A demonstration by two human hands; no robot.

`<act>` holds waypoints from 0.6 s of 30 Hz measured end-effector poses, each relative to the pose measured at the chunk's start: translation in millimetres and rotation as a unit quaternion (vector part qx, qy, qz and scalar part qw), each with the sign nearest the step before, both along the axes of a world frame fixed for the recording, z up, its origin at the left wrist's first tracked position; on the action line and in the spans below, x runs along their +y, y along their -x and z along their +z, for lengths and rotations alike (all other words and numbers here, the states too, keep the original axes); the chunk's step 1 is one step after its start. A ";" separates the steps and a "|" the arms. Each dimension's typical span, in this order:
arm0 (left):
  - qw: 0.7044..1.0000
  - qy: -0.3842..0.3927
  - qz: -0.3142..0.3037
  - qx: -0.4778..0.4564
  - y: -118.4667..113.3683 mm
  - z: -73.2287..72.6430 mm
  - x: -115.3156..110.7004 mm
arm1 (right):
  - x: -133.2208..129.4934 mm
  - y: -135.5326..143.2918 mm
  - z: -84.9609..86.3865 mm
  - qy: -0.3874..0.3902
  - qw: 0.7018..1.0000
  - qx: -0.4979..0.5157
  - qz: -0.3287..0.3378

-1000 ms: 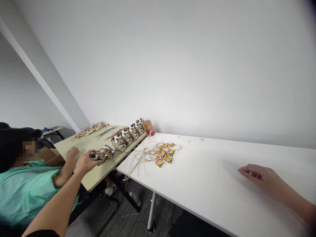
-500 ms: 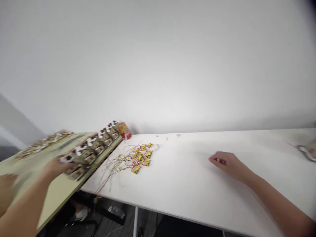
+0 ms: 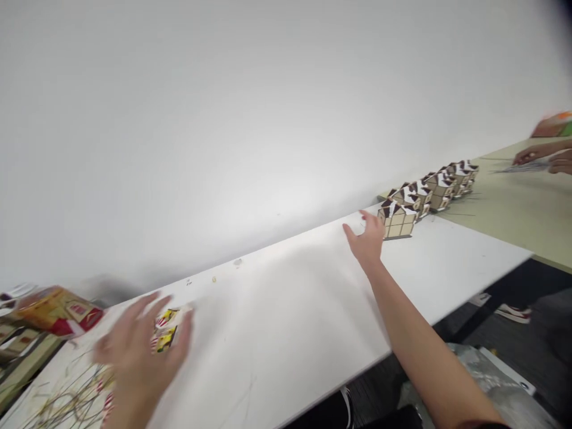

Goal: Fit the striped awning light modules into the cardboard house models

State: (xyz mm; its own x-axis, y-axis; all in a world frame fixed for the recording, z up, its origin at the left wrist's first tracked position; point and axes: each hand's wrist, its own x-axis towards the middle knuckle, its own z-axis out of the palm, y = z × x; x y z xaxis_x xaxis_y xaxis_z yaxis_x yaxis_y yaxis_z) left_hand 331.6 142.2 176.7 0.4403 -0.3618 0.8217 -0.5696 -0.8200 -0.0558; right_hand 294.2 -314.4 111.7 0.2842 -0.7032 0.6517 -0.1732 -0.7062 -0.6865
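Note:
Blurred by motion, my left hand point(image 3: 143, 351) has its fingers spread over small yellow tags point(image 3: 165, 339) with red-and-white stripes at the lower left; whether it touches them is unclear. Thin strings point(image 3: 74, 399) trail from the tags beneath it. Over the white table's far side, my right hand point(image 3: 367, 237) is open, thumb and fingers apart, just left of the nearest small model house point(image 3: 397, 220). That house has beige walls and a brown-and-white roof. Several similar houses point(image 3: 440, 187) stand in a row behind it, towards the right.
An orange and red container point(image 3: 60, 310) is at the left, near more houses point(image 3: 18, 342). Another person's hands point(image 3: 540, 156) hold thin strands over the greenish table point(image 3: 513, 205) at right. Clear plastic bags point(image 3: 504, 381) lie below the white table point(image 3: 277, 316).
The view has swung right, bringing the right-hand row of houses into sight. My left hand has left the houses on the left and moved over the tags; my right hand has opened near a house.

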 end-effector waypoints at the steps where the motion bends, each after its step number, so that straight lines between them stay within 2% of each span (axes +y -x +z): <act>1: 0.999 -0.017 -0.007 -0.036 0.6 -4.1 -28.7 | -13.5 2.8 0.7 -0.014 0.998 -0.005 -0.064; 4: 0.990 -0.067 -0.085 -0.086 0.8 -13.5 -99.7 | -50.2 11.4 0.4 -0.111 0.975 0.010 -0.195; 5: 0.989 -0.071 -0.100 -0.081 0.1 -17.5 -114.8 | -59.9 13.6 -1.0 -0.138 0.968 0.024 -0.210; 7: 0.990 -0.061 -0.118 -0.056 -2.2 -28.2 -130.2 | -74.6 16.2 -5.7 -0.168 0.960 0.058 -0.214; 9: 0.990 -0.051 -0.127 -0.021 -5.3 -41.3 -130.0 | -83.0 17.3 -11.3 -0.174 0.959 0.081 -0.207; 12: 0.990 -0.044 -0.133 0.032 -9.1 -56.9 -116.6 | -87.0 19.6 -16.2 -0.182 0.960 0.082 -0.199; 16: 0.991 -0.004 -0.106 0.082 -7.7 -59.6 -105.4 | -80.7 27.7 -10.9 -0.191 0.961 0.072 -0.188; 18: 0.990 0.010 -0.100 0.097 -4.9 -57.3 -105.7 | -72.3 30.3 -4.7 -0.202 0.968 0.021 -0.150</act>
